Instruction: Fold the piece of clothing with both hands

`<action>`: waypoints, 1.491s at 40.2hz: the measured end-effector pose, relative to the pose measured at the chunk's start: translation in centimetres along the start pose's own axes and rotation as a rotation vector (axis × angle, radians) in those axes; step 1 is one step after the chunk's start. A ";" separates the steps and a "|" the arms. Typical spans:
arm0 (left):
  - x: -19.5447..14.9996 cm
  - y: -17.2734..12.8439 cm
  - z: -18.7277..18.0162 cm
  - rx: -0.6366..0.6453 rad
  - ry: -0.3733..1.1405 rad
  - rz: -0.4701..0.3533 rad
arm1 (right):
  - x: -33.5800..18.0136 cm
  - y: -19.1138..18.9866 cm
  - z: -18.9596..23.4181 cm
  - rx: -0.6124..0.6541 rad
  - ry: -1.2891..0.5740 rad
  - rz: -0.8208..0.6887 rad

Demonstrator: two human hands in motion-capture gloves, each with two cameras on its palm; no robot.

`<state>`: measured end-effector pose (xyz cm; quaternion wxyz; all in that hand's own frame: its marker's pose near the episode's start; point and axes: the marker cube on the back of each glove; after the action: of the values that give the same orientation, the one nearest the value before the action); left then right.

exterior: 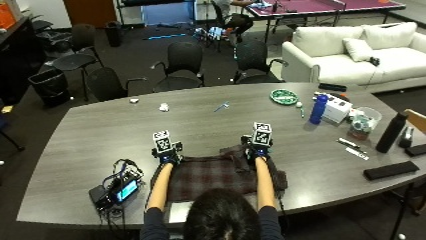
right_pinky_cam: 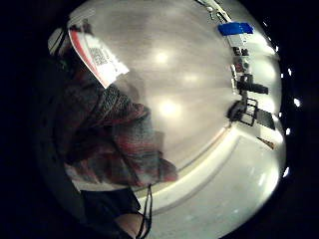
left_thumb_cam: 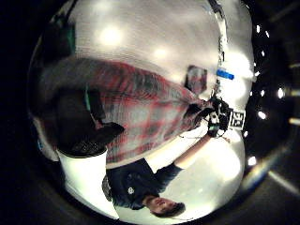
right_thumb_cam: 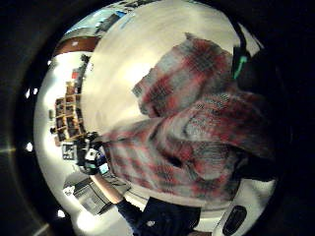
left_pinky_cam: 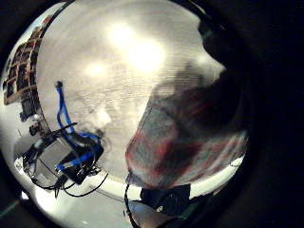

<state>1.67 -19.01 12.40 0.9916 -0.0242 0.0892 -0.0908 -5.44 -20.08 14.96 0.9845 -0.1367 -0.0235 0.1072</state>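
Plaid shirt [exterior: 213, 175]: dark red and grey, lying on the grey tabletop [exterior: 100, 130] just before the person.
Left hand [exterior: 168, 155]: grips the shirt's far left edge.
Right hand [exterior: 257, 148]: grips the far right edge.
Nearby: blue bottle [exterior: 319, 108], black bottle [exterior: 390, 132].

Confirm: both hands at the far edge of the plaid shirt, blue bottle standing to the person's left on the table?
Not quite. The blue bottle stands to the person's right, as the outside view shows. The left hand and right hand are at the far edge of the plaid shirt.
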 end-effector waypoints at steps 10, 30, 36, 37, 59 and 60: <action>-1.6 6.0 0.9 0.058 0.013 0.048 | 4.1 5.5 -2.2 -0.010 -0.142 0.085; -3.4 12.4 9.8 0.002 -0.139 0.138 | 10.9 9.8 6.4 -0.333 0.029 0.381; -3.7 12.3 9.6 0.008 -0.162 0.106 | 10.1 10.1 6.1 -0.409 0.019 0.326; -3.7 12.2 9.5 0.014 -0.163 0.108 | 10.0 10.2 6.1 -0.417 0.027 0.328; -1.7 13.1 7.9 -0.008 0.008 0.312 | 17.5 10.2 0.4 -0.057 0.177 0.486; -1.7 13.3 7.9 -0.018 0.005 0.311 | 18.1 10.4 -0.3 -0.051 0.184 0.512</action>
<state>3.80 -5.35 19.56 0.9932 -0.0185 0.0953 0.0646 10.08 -6.44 12.09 0.9196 -0.1722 0.0986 0.3390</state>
